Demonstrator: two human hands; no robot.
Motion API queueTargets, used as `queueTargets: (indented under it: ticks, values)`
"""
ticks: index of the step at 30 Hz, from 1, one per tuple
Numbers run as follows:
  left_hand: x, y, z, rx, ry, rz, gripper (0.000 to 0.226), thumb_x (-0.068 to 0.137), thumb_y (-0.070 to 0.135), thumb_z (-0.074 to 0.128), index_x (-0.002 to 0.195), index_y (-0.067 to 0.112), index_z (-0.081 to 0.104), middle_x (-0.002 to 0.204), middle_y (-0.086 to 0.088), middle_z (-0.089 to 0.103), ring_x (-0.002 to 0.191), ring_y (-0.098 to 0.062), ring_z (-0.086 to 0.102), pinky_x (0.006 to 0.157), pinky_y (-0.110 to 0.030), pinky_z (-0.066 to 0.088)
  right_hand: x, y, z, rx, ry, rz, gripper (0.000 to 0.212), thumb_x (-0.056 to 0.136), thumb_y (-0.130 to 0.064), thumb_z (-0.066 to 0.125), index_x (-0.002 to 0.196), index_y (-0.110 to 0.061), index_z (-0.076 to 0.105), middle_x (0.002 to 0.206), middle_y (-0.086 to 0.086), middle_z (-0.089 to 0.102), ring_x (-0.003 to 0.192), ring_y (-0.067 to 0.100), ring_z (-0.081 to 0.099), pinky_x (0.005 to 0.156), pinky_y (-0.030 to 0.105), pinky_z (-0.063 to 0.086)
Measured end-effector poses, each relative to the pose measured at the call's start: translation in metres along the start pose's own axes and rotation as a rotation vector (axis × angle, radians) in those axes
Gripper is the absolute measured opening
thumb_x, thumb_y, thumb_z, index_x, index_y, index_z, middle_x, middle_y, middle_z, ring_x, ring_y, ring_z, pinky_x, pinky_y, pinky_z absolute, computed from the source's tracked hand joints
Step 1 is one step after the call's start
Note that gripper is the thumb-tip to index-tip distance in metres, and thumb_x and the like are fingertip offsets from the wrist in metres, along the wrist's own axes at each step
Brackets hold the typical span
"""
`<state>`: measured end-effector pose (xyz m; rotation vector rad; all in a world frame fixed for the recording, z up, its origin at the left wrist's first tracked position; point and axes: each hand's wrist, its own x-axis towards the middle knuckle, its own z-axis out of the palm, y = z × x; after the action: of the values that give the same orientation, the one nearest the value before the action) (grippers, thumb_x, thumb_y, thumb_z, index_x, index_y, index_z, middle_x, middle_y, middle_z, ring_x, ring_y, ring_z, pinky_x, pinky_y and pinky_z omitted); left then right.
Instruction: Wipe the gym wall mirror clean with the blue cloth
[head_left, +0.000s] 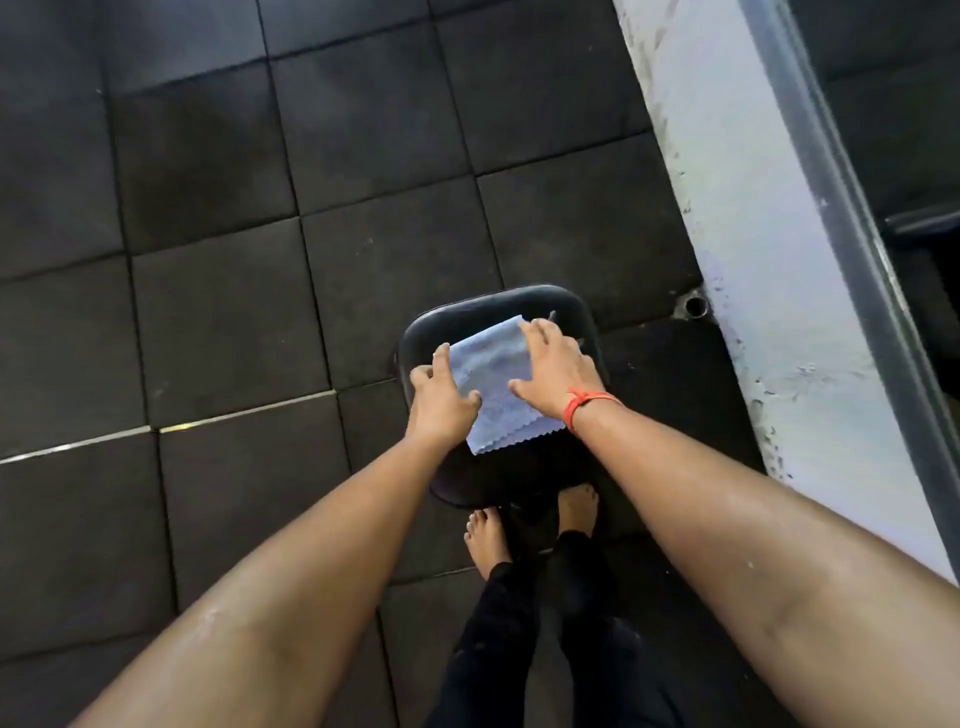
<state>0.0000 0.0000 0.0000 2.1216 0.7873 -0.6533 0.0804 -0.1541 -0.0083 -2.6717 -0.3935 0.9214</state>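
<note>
A light blue cloth (496, 382) with a zigzag edge lies flat on a black padded seat (550, 304) below me. My left hand (440, 397) rests on the cloth's left edge with fingers spread and fairly straight. My right hand (553, 366), with an orange thread at the wrist, presses flat on the cloth's right side. The mirror (893, 130) runs along the right, behind a dark metal frame (826, 171), and reflects the dark floor.
Black rubber floor tiles (208, 208) cover the ground to the left and ahead. A scuffed white wall strip (748, 218) lies under the mirror frame. A small round hole (693, 305) sits at its base. My bare feet (530, 525) stand just behind the seat.
</note>
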Motion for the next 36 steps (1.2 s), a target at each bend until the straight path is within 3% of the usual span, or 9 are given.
queueTargets:
  ticks: [3, 8, 14, 17, 20, 24, 28, 33, 36]
  values:
    - [0.018, 0.001, 0.009, 0.081, 0.033, -0.032, 0.082, 0.097, 0.021, 0.062, 0.162, 0.025, 0.013, 0.143, -0.014, 0.030, 0.108, -0.032, 0.061, 0.096, -0.041, 0.051, 0.014, 0.002, 0.019, -0.137, 0.024, -0.029, 0.080, 0.090, -0.042, 0.072, 0.156, -0.026, 0.028, 0.147, 0.006, 0.036, 0.125, 0.032, 0.046, 0.094, 0.049, 0.047]
    - [0.026, 0.001, 0.011, -0.135, 0.046, -0.093, 0.067, 0.091, 0.011, 0.064, 0.152, 0.027, 0.041, 0.120, 0.003, 0.060, 0.113, -0.020, 0.061, 0.088, -0.028, 0.046, 0.017, 0.012, 0.026, -0.025, 0.026, -0.060, 0.026, 0.095, -0.026, 0.059, 0.118, -0.014, 0.059, 0.118, 0.009, 0.048, 0.111, 0.031, 0.049, 0.088, 0.045, 0.047]
    - [0.000, 0.042, -0.015, -0.464, -0.071, -0.054, 0.034, 0.090, 0.006, 0.072, 0.123, 0.011, 0.064, 0.108, -0.006, 0.073, 0.104, -0.023, 0.071, 0.075, -0.032, 0.060, -0.025, 0.024, -0.021, 0.694, -0.066, 0.166, 0.020, 0.091, -0.014, 0.056, 0.105, -0.028, 0.058, 0.103, 0.002, 0.066, 0.101, 0.026, 0.064, 0.089, 0.043, 0.053]
    - [-0.029, 0.078, -0.029, -0.519, -0.135, 0.033, 0.014, 0.095, 0.006, 0.067, 0.109, 0.007, 0.071, 0.103, -0.015, 0.076, 0.097, -0.026, 0.074, 0.085, -0.049, 0.060, -0.067, 0.022, -0.056, 0.986, 0.038, 0.202, 0.031, 0.095, 0.001, 0.053, 0.111, -0.024, 0.062, 0.101, 0.000, 0.069, 0.098, 0.016, 0.065, 0.085, 0.026, 0.054]
    - [-0.072, 0.123, -0.032, -0.534, -0.177, 0.102, 0.013, 0.099, 0.009, 0.064, 0.106, 0.014, 0.073, 0.104, -0.007, 0.078, 0.103, -0.026, 0.074, 0.094, -0.043, 0.059, -0.130, 0.019, -0.099, 1.238, 0.100, 0.228, 0.020, 0.098, 0.001, 0.056, 0.112, -0.011, 0.063, 0.097, 0.003, 0.068, 0.089, 0.014, 0.064, 0.072, 0.018, 0.053]
    - [-0.158, 0.193, -0.018, -0.450, -0.266, 0.296, 0.016, 0.101, 0.008, 0.058, 0.097, 0.017, 0.071, 0.097, -0.002, 0.077, 0.096, -0.017, 0.072, 0.092, -0.036, 0.058, -0.240, 0.027, -0.152, 1.665, 0.254, 0.259, 0.037, 0.093, -0.026, 0.062, 0.115, 0.004, 0.069, 0.107, 0.018, 0.072, 0.098, 0.030, 0.069, 0.087, 0.037, 0.054]
    - [-0.266, 0.254, 0.018, -0.367, -0.421, 0.501, 0.018, 0.104, 0.015, 0.058, 0.087, 0.013, 0.066, 0.082, 0.000, 0.071, 0.078, -0.009, 0.067, 0.080, -0.036, 0.056, -0.359, 0.052, -0.189, 1.893, 0.572, 0.300, 0.034, 0.105, -0.023, 0.047, 0.096, -0.009, 0.076, 0.093, 0.007, 0.079, 0.090, 0.019, 0.074, 0.077, 0.023, 0.059]
    - [-0.417, 0.301, 0.096, -0.258, -0.736, 0.673, 0.043, 0.101, 0.043, 0.062, 0.089, 0.004, 0.074, 0.081, -0.008, 0.078, 0.080, -0.019, 0.075, 0.074, -0.035, 0.061, -0.541, 0.124, -0.182, 1.861, 0.861, 0.452, 0.047, 0.102, -0.046, 0.054, 0.122, -0.007, 0.072, 0.108, 0.011, 0.078, 0.101, 0.025, 0.074, 0.095, 0.040, 0.054]
    - [-0.516, 0.303, 0.153, -0.140, -0.864, 0.809, 0.032, 0.098, 0.038, 0.065, 0.081, 0.013, 0.073, 0.070, 0.004, 0.073, 0.068, -0.003, 0.068, 0.066, -0.021, 0.055, -0.656, 0.154, -0.152, 1.853, 1.122, 0.513, 0.048, 0.099, -0.044, 0.061, 0.119, -0.002, 0.073, 0.116, 0.019, 0.074, 0.107, 0.031, 0.072, 0.097, 0.043, 0.053]
